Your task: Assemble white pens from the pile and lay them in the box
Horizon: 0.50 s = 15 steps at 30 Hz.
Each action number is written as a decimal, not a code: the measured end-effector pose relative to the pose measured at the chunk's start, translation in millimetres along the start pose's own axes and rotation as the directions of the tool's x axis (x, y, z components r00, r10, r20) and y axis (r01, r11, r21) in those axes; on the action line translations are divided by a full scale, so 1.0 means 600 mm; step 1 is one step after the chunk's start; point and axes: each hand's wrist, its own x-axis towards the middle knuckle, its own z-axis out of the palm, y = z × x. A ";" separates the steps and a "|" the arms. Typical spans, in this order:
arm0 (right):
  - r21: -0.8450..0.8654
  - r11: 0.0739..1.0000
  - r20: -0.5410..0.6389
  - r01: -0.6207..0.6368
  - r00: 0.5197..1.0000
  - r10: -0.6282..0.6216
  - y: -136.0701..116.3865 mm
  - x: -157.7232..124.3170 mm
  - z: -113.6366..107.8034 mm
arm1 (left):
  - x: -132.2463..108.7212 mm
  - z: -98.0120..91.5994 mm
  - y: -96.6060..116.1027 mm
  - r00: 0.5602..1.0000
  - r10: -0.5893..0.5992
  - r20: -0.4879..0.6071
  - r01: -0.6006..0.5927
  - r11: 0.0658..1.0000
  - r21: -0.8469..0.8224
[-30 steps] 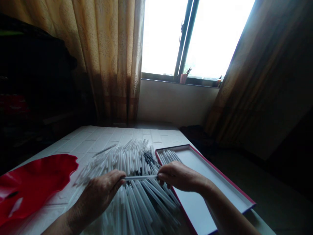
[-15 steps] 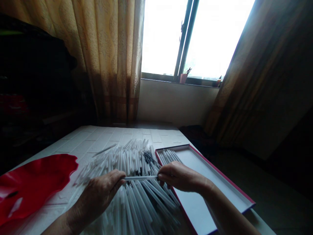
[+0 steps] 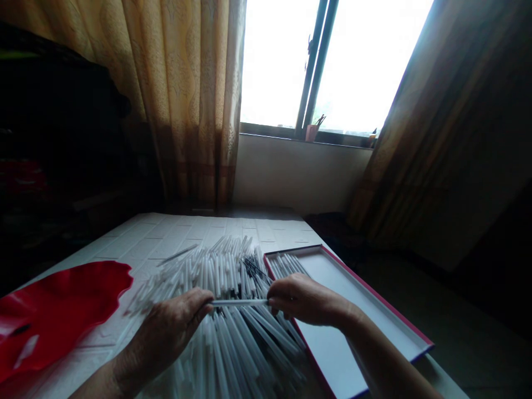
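Between my hands a thin whitish tube (image 3: 240,302), like a clear plastic sleeve or straw, is held level. My left hand (image 3: 178,318) pinches its left end, and my right hand (image 3: 297,299) pinches the other end; what lies under the fingertips is hidden. Beneath and behind it spreads a big heap of similar translucent tubes (image 3: 224,343). Some thin dark sticks (image 3: 254,267) lie on the heap near my right hand. A shallow box tray (image 3: 378,310) with a red rim and white inside sits under my right forearm, and several tubes (image 3: 286,265) lie in its far left corner.
A red wavy-edged bowl (image 3: 78,299) rests on the left of the white brick-patterned table (image 3: 153,235). One loose tube (image 3: 178,254) lies beyond the heap. At the back are a curtain (image 3: 199,100), a bright window (image 3: 278,66) and a pink cup (image 3: 311,133) on the sill.
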 end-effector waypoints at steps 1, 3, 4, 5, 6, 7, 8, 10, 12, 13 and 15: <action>-0.005 1.000 -0.005 -0.001 1.000 0.001 -0.001 0.000 -0.001 | 0.000 0.001 0.000 1.000 -0.004 0.003 0.004 1.000 -0.003; -0.015 1.000 -0.010 -0.002 1.000 0.001 -0.002 -0.001 -0.003 | -0.003 0.003 -0.002 1.000 -0.013 0.006 0.013 1.000 -0.008; -0.018 1.000 -0.010 0.000 1.000 0.000 -0.002 -0.002 -0.003 | -0.004 0.004 -0.003 1.000 -0.018 0.008 0.018 1.000 -0.010; -0.022 1.000 -0.006 0.003 1.000 -0.003 -0.001 -0.002 -0.004 | -0.006 0.005 -0.004 1.000 -0.023 0.013 0.023 1.000 -0.013; -0.024 1.000 -0.001 0.007 1.000 -0.007 -0.001 -0.002 -0.004 | -0.008 0.007 -0.004 0.999 -0.028 0.018 0.029 0.999 -0.016; -0.027 1.000 0.004 0.011 1.000 -0.011 -0.001 -0.002 -0.004 | -0.010 0.007 -0.005 0.999 -0.034 0.026 0.035 0.999 -0.019; -0.032 0.999 0.007 0.014 1.000 -0.014 -0.001 -0.002 -0.004 | -0.011 0.008 -0.005 0.999 -0.040 0.033 0.041 0.999 -0.022; -0.045 0.999 0.008 0.015 1.000 -0.014 -0.001 -0.002 -0.003 | -0.013 0.009 -0.006 0.998 -0.052 0.044 0.053 0.998 -0.028; -0.063 0.998 0.004 0.011 1.000 -0.011 -0.003 -0.002 -0.004 | -0.014 0.009 -0.006 0.997 -0.055 0.056 0.056 0.998 -0.033; -0.073 0.997 0.002 0.007 1.000 -0.007 -0.004 -0.002 -0.004 | -0.014 0.010 -0.007 0.996 -0.055 0.064 0.057 0.998 -0.036; -0.095 0.995 -0.002 -0.001 1.000 0.001 -0.006 -0.003 -0.005 | -0.016 0.013 -0.009 0.995 -0.058 0.077 0.062 0.997 -0.042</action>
